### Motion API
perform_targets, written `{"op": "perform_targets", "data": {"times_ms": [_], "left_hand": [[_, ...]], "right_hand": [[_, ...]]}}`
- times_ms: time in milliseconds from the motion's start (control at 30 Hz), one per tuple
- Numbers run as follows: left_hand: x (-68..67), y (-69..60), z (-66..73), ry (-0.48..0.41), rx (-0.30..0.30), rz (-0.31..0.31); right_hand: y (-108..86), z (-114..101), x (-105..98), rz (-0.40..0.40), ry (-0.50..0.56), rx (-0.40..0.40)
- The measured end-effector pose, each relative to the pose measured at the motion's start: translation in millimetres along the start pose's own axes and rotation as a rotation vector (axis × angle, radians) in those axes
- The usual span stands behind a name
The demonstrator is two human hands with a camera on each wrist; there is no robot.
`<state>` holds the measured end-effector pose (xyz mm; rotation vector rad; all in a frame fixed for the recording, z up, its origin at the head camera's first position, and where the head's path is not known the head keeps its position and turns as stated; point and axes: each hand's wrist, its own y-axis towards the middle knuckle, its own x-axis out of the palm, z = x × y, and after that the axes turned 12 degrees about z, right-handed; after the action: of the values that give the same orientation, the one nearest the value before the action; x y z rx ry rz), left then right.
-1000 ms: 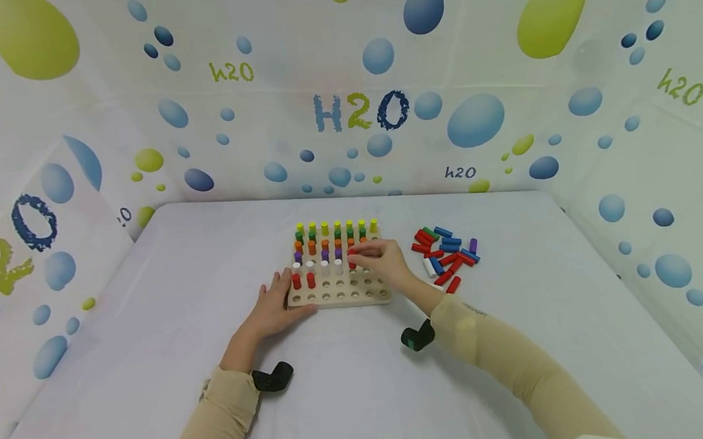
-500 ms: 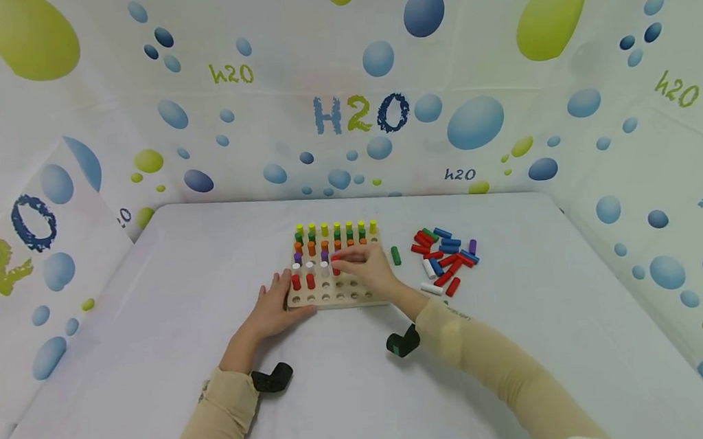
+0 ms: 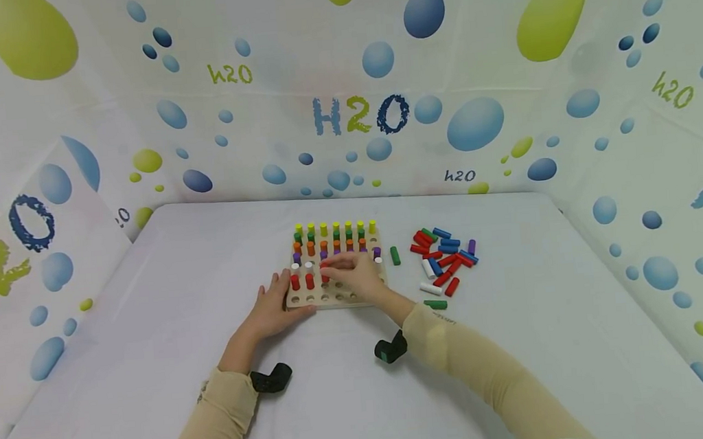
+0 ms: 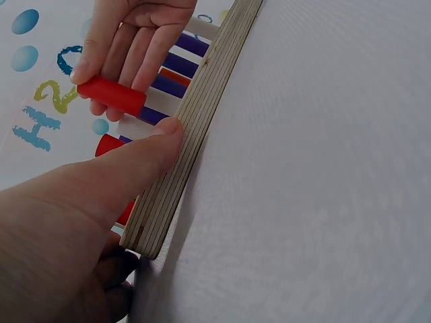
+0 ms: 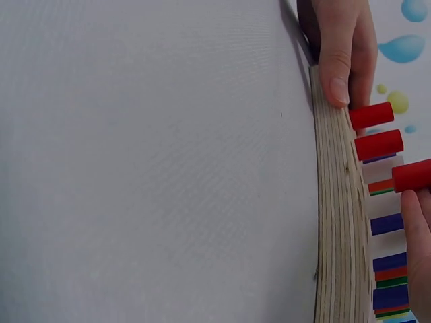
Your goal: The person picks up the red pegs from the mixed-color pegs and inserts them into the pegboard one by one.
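A wooden pegboard [image 3: 337, 303] lies on the table with rows of yellow, green, orange, purple, white and red pegs standing in its holes. My left hand [image 3: 270, 310] holds its near left corner, the thumb [image 4: 145, 158] along the front edge and the other fingers at the left side. Between thumb and fingertips, my right hand [image 3: 361, 279] pinches a red peg [image 4: 111, 96]. That peg is upright over the board, just right of two standing red pegs [image 3: 303, 282]. In the head view the right hand covers part of the white and purple rows.
Right of the board lies a loose pile of red, blue, white, green and purple pegs [image 3: 448, 260]. One green peg [image 3: 395, 255] lies between board and pile, another green peg [image 3: 435, 304] nearer the right sleeve. A white cloth [image 3: 341, 399] covers the table.
My right hand has moved left across the board with the red peg, towards the two standing red pegs. Green pegs its arm had covered now show. The left hand stays put.
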<state>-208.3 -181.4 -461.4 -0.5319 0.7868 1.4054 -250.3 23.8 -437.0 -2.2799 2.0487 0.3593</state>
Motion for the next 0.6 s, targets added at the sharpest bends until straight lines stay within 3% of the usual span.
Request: {"op": "perform_targets", "data": {"times_ms": [333, 600], "left_hand": [[1.3, 1.1, 1.1, 0.006, -0.003, -0.010], [-1.9, -0.9, 3.4, 0.017, -0.016, -0.014]], "right_hand": [[-2.4, 2.9, 4.8, 0.027, -0.011, 0.040], [-4.8, 1.0, 5.6, -0.011, 0.022, 0.011]]}}
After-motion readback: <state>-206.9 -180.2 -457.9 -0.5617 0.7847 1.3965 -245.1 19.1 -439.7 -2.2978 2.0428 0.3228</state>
